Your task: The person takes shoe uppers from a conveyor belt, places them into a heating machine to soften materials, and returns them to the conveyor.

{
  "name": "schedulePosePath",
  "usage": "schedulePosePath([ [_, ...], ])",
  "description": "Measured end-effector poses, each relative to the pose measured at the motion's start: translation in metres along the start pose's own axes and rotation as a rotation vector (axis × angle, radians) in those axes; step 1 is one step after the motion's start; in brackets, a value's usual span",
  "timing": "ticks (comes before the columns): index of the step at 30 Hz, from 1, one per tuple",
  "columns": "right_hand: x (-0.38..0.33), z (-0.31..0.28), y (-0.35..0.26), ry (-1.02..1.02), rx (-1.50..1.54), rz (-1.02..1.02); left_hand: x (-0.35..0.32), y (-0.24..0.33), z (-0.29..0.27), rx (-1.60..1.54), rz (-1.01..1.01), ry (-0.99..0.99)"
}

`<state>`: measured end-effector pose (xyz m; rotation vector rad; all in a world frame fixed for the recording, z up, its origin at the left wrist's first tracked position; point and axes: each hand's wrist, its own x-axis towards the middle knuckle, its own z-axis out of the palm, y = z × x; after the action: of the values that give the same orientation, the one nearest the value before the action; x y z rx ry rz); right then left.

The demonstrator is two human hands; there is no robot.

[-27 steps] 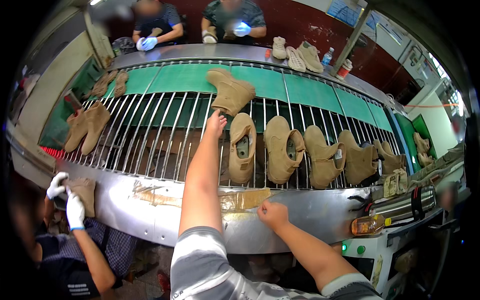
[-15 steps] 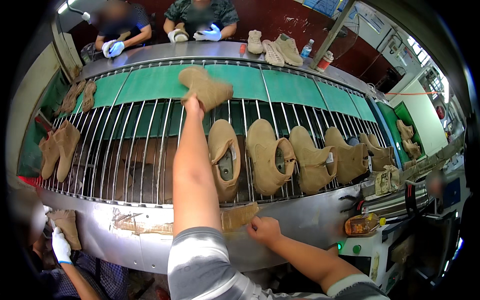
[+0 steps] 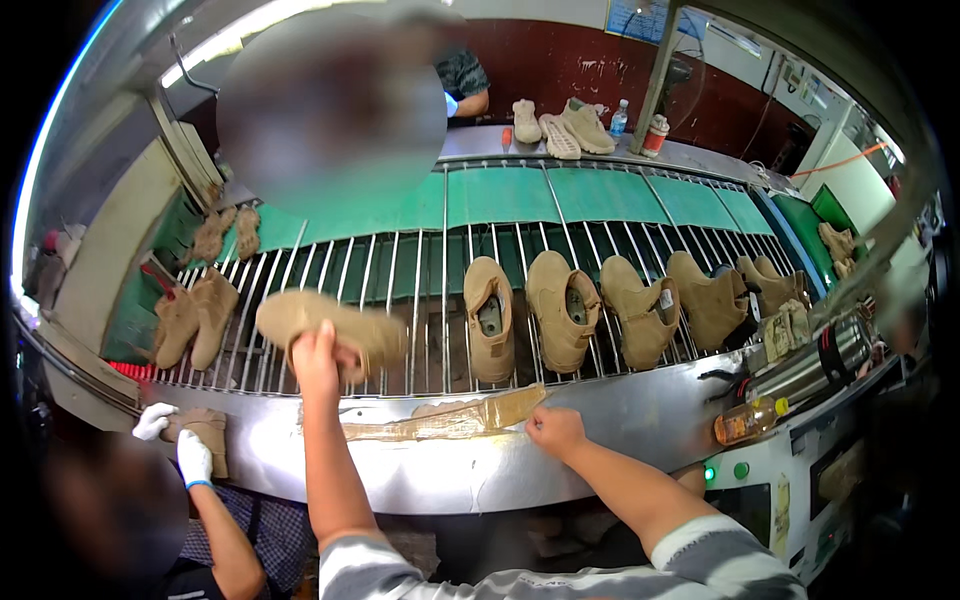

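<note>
At the far left, a co-worker's white-gloved hands [image 3: 180, 440] pressed a tan piece against the near edge of the steel bench [image 3: 640, 420]. Above them, a pair of tan boots [image 3: 195, 318] stood on the left end of the roller conveyor [image 3: 420, 270].

The person's left hand [image 3: 318, 358] was clenched around a tan suede boot [image 3: 330, 325], held on its side just over the near-left rods, sole uppermost. The boot looked light and soft in the upper but stiffer along the sole, so a hold at the heel or collar would likely be steadiest.

A strip of brown tape [image 3: 450, 420] lay along the bench's near rim. The right hand [image 3: 555, 430] rested beside the strip's right end, fingers curled, grasping nothing visible.

Further right, four tan boots [image 3: 600, 310] stood in a row on the rods, and an amber bottle [image 3: 745, 422] lay at the bench's right end.
</note>
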<state>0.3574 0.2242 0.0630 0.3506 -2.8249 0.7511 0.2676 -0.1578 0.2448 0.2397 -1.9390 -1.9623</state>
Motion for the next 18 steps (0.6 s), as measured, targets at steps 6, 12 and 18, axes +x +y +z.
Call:
schedulePosePath([
  [6,-0.004,0.009,-0.018,0.014,-0.030,0.342,-0.161,0.074,-0.059,-0.042,-0.096,-0.047],
  [12,-0.097,-0.009,-0.086,-0.875,1.704,0.938,-0.281,0.089,-0.031,-0.324,-0.363,-0.269],
  [18,-0.216,-0.117,-0.105,-0.603,2.647,0.481,-0.346,0.068,0.058,-0.217,-0.501,-0.751],
])
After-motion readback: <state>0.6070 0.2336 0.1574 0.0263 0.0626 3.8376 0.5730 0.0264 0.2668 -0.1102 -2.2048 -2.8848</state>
